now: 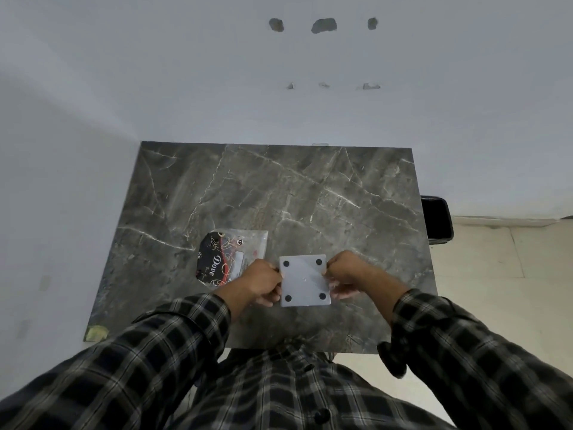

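Note:
A white square plate (304,281) with a black round pad in each corner is held flat just above the near middle of the dark marble table (279,193). My left hand (262,282) grips its left edge with curled fingers. On the opposite edge my right hand (344,276) holds it the same way. Left of the plate lies a clear plastic packet (231,256) with a black and red "Dove" card inside, partly hidden behind my left hand.
The table stands against a pale wall at the back and left. A black bin (437,220) sits on the tiled floor by the table's right edge. A scrap of yellowish tape (96,333) marks the table's near left corner.

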